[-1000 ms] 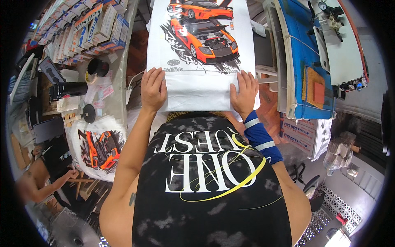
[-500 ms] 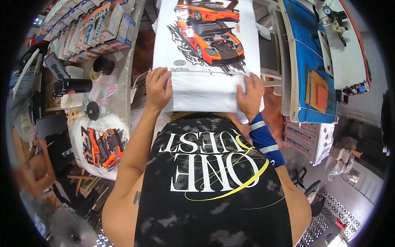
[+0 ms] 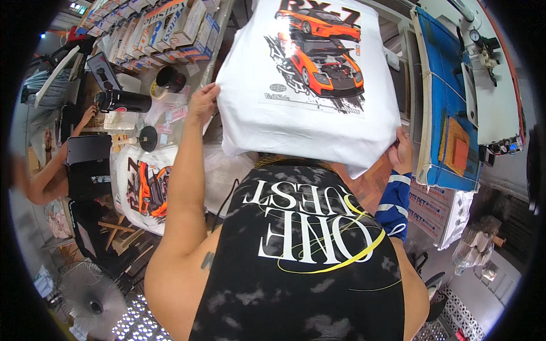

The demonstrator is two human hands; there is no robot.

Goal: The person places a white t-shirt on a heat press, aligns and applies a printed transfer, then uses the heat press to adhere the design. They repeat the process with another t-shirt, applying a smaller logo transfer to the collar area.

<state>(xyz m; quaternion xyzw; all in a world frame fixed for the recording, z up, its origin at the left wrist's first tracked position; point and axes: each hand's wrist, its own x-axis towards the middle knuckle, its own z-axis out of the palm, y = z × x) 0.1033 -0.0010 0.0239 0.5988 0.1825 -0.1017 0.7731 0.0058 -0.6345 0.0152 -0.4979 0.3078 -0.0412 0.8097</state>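
A white T-shirt (image 3: 256, 122) with an orange sports car print (image 3: 327, 59) is spread out in front of me. My left hand (image 3: 203, 104) pinches the shirt's left edge between thumb and fingers. At the lower right side of the cloth, my right hand (image 3: 401, 152) is closed on the fabric, its fingers partly hidden by it. The shirt's near hem hangs loose in folds close to my body. What lies beneath the shirt is hidden.
Left, a second printed white shirt (image 3: 128, 187) lies near a cluttered table with a black bottle (image 3: 128, 101) and stacked boxes (image 3: 187, 28). A co-worker's arm (image 3: 54, 167) is at far left. A blue-covered machine (image 3: 443, 91) stands right, above a white carton (image 3: 441, 210).
My hands have gone from resting on the cloth to holding its sides, spread wider apart. The shirt now fans out broader, its hem loosened. The view has shifted left.
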